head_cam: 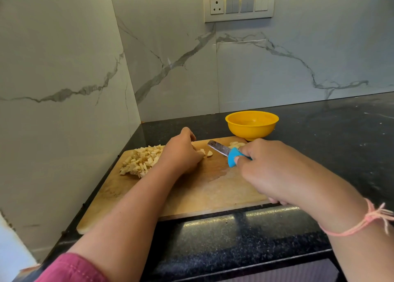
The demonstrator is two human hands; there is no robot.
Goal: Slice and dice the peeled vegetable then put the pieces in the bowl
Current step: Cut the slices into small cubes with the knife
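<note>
My left hand [181, 151] curls over a few slices [206, 153] mid-board [213, 192], pinning them for dicing. My right hand [266, 171] grips the knife [219, 148], blade pointing 10 o'clock toward them. Diced pile [140, 160] parked at 9 o'clock, clear of cuts; bowl [251, 131] waits empty at 1 o'clock.

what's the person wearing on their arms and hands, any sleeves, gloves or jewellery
Both the left hand and right hand are bare, no gloves. A dark pink sleeve with a stitched hem covers the left upper arm only. The right wrist carries a pale pink thread bracelet, knotted with loose frayed ends.
</note>
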